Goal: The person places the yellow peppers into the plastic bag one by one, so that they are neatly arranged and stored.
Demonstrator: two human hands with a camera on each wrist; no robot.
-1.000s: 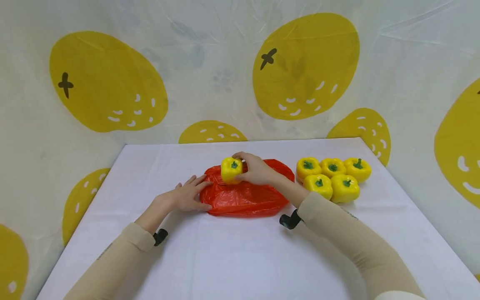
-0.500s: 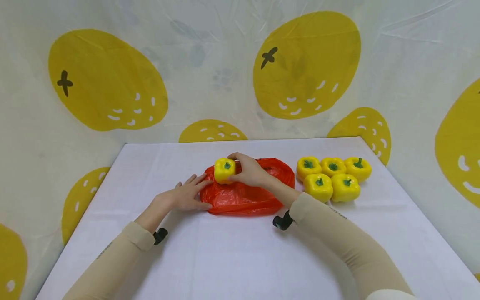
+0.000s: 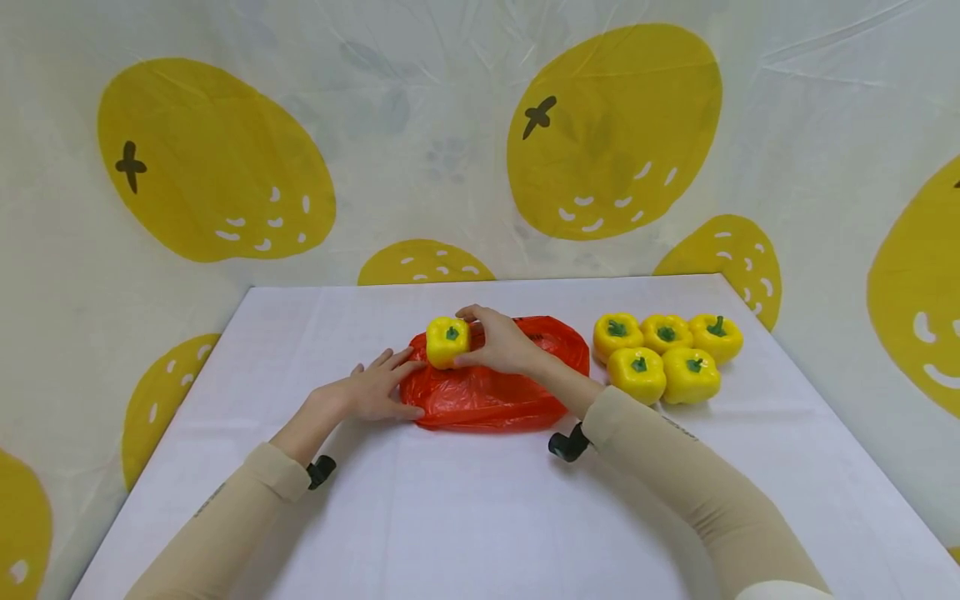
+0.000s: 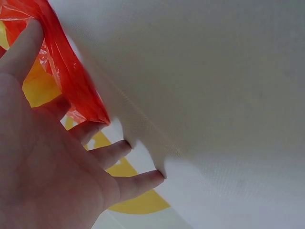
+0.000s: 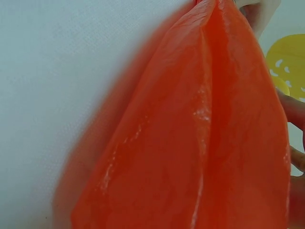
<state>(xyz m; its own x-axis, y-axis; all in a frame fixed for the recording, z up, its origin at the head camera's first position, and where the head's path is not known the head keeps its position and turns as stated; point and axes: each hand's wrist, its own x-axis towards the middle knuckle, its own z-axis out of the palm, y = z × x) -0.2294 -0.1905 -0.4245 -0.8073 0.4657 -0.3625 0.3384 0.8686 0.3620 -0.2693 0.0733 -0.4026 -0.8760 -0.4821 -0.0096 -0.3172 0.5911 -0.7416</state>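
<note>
A red plastic bag [image 3: 495,404] lies in the middle of the table. At its left part my right hand [image 3: 504,342] grips a yellow bell pepper [image 3: 442,343] with a green stem, thumb at the near side and fingers at the far side. The pepper overlaps the bag in the head view. My left hand [image 3: 373,392] is spread at the bag's left end, its fingers extended. In the left wrist view the thumb of the left hand [image 4: 52,157] touches the bag [image 4: 71,76]. The bag [image 5: 190,143] fills most of the right wrist view, hiding much of the right hand.
Several more yellow bell peppers [image 3: 663,354] stand close together in two rows right of the bag. A white cloth [image 3: 450,508] covers the table. Behind hangs a pale curtain [image 3: 427,125] printed with large yellow fruit.
My right hand has moved the bell pepper left across the bag, mostly in the first half second; since then it has barely shifted. The left hand has stayed at the bag's left end.
</note>
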